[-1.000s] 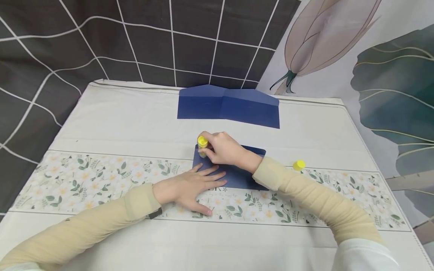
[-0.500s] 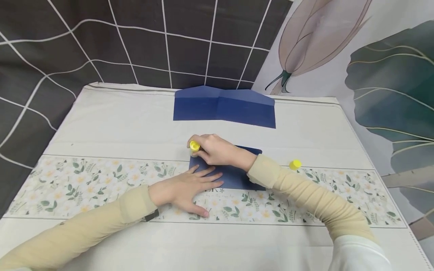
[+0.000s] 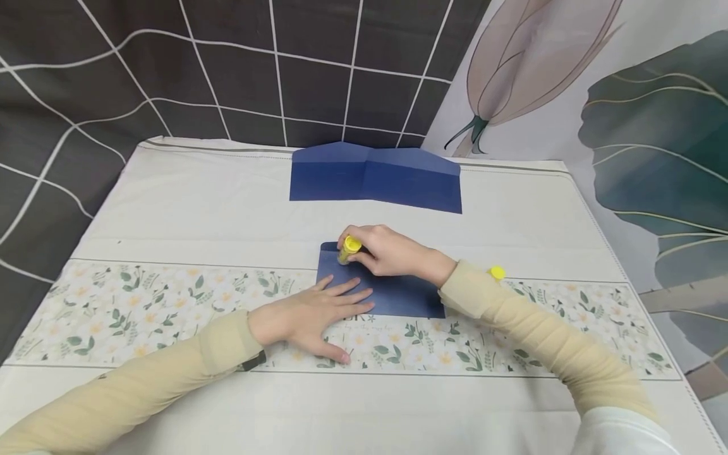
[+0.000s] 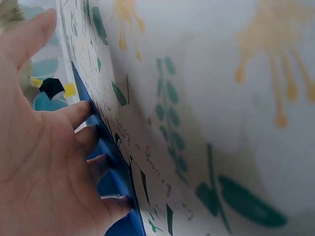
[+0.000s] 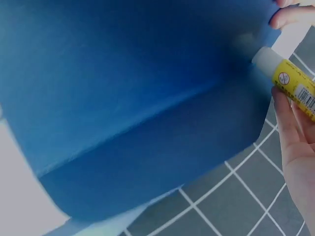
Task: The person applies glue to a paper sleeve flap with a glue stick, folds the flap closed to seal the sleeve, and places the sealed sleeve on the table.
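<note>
A dark blue folded paper piece (image 3: 406,296) with a creased strip along its far edge lies mid-table. My left hand (image 3: 315,316) rests on its near left part, fingers spread, the thumb on the floral cloth. In the left wrist view, several fingertips (image 4: 118,206) touch the blue paper. My right hand (image 3: 392,253) grips a yellow glue stick (image 3: 349,250), tilted, its lower end down at the paper's upper left. The right wrist view shows the glue stick's white end (image 5: 268,61) at the blue surface, close to the crease (image 5: 147,120).
A second dark blue paper piece (image 3: 375,180), creased down its middle, lies at the table's back edge. The yellow glue cap (image 3: 497,273) stands to the right, close to my right sleeve (image 3: 472,291). White cloth with a floral band (image 3: 170,303) covers the table.
My right hand first went left with the glue stick to the paper's left corner, then came back right. My left hand stays put on the paper. The head view shifted slightly.
</note>
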The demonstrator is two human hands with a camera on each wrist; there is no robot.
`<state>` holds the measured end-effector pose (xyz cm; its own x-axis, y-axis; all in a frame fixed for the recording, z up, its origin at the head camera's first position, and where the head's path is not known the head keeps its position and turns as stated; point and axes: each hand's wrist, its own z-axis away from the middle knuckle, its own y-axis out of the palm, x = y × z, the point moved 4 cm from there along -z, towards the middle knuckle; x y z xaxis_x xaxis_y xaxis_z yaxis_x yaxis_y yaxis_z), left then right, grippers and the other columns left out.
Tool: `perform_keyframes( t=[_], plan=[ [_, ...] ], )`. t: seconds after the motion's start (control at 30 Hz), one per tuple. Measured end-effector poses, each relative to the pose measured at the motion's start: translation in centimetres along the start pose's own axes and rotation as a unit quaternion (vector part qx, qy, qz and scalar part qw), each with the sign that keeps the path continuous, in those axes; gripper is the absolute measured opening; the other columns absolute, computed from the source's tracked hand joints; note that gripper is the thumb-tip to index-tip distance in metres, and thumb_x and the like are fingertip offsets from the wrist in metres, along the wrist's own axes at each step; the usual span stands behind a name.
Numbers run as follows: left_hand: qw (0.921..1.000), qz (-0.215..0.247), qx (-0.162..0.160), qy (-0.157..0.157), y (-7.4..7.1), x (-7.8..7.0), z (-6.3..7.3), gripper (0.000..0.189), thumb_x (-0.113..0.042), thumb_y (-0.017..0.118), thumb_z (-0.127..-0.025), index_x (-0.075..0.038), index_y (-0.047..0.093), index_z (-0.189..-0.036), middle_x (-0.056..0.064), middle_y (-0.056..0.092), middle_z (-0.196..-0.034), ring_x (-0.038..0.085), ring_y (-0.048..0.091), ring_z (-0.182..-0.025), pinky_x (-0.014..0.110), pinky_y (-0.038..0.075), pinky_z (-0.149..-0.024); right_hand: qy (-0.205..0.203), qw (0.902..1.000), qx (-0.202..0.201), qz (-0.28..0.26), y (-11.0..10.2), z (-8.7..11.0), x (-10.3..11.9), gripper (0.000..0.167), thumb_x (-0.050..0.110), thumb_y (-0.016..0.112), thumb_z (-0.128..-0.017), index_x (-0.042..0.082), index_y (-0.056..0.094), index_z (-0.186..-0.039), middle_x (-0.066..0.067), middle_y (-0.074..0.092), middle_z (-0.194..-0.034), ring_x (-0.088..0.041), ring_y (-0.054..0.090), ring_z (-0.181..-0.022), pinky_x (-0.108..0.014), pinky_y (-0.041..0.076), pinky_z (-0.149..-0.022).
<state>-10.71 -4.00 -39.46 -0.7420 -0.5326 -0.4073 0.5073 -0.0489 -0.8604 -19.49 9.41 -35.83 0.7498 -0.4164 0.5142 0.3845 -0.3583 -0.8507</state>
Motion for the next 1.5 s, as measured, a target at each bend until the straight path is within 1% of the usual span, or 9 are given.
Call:
perform_keyframes(
  t=[0.17,0.5,0.67,0.8,1.0,1.1,1.27,1.5],
  plan=[
    [1.0,0.001,-0.001,0.0,0.1,0.0,0.0,0.09,-0.067,0.055,-0.084,-0.022,0.023,-0.154,-0.004,0.008,-0.163,0.023,0.0,-0.151,0.059,0.002,-0.118,0.018,0.9993,-0.01,0.033,-0.7,1.5,-0.5,0.02,0.014,0.061,-0.094,0.007,0.058,-0.112,-0.003,0.069,-0.098,-0.016,0.068,-0.094,-0.033,0.056,-0.086],
    [1.0,0.001,-0.004,-0.002,0.1,-0.1,0.1,0.09,-0.067,0.055,-0.083,-0.022,0.023,-0.154,-0.004,0.009,-0.162,0.024,0.0,-0.151,0.059,0.002,-0.119,0.043,0.9956,-0.041,0.073,-1.8,5.4,-1.6,0.021,0.013,0.063,-0.092,0.007,0.058,-0.111,-0.005,0.069,-0.096,-0.017,0.069,-0.089,-0.033,0.057,-0.078],
    [1.0,0.0,-0.003,-0.001,0.0,-0.3,0.1,0.089,-0.066,0.056,-0.083,-0.022,0.024,-0.154,-0.004,0.01,-0.162,0.024,0.0,-0.151,0.058,0.002,-0.119,0.067,0.9921,-0.06,0.087,-2.7,7.7,-2.1,0.02,0.012,0.064,-0.091,0.007,0.057,-0.109,-0.007,0.07,-0.096,-0.017,0.069,-0.084,-0.033,0.058,-0.072],
    [1.0,0.0,-0.001,-0.002,0.0,-0.3,0.1,0.09,-0.066,0.057,-0.083,-0.022,0.023,-0.154,-0.004,0.01,-0.163,0.023,0.0,-0.151,0.058,0.003,-0.119,0.092,0.9892,-0.067,0.092,-3.4,9.4,-2.3,0.021,0.014,0.065,-0.091,0.006,0.058,-0.108,-0.007,0.071,-0.095,-0.017,0.068,-0.081,-0.033,0.057,-0.068],
    [1.0,-0.004,-0.004,0.0,0.0,-0.3,0.1,0.09,-0.067,0.056,-0.083,-0.022,0.023,-0.154,-0.004,0.009,-0.162,0.023,0.0,-0.151,0.058,0.002,-0.119,0.121,0.9848,-0.073,0.101,-4.0,11.6,-3.0,0.021,0.013,0.067,-0.09,0.006,0.057,-0.107,-0.007,0.07,-0.09,-0.011,0.064,-0.07,-0.026,0.055,-0.061],
    [1.0,-0.005,-0.004,0.001,0.0,-0.3,0.1,0.09,-0.066,0.056,-0.083,-0.022,0.023,-0.154,-0.003,0.01,-0.163,0.024,0.0,-0.151,0.058,0.003,-0.119,0.132,0.9825,-0.073,0.109,-4.2,12.6,-3.3,0.021,0.012,0.067,-0.089,0.006,0.057,-0.107,-0.007,0.07,-0.088,-0.01,0.064,-0.068,-0.023,0.054,-0.059],
    [1.0,-0.002,0.001,-0.002,0.0,-0.3,0.1,0.09,-0.066,0.056,-0.083,-0.022,0.022,-0.154,-0.003,0.009,-0.163,0.024,-0.001,-0.151,0.058,0.002,-0.119,0.14,0.9804,-0.077,0.115,-4.4,13.2,-3.3,0.023,0.012,0.068,-0.089,0.005,0.056,-0.107,-0.007,0.069,-0.087,-0.012,0.066,-0.07,-0.024,0.055,-0.06],
    [1.0,0.005,0.003,0.0,-0.2,-0.3,-0.1,0.09,-0.066,0.057,-0.083,-0.021,0.023,-0.154,-0.003,0.009,-0.163,0.024,0.0,-0.151,0.059,0.002,-0.119,0.115,0.9833,-0.097,0.103,-3.9,12.2,-3.1,0.024,0.011,0.069,-0.088,0.006,0.058,-0.108,-0.007,0.07,-0.09,-0.014,0.067,-0.076,-0.03,0.056,-0.065]
  ],
)
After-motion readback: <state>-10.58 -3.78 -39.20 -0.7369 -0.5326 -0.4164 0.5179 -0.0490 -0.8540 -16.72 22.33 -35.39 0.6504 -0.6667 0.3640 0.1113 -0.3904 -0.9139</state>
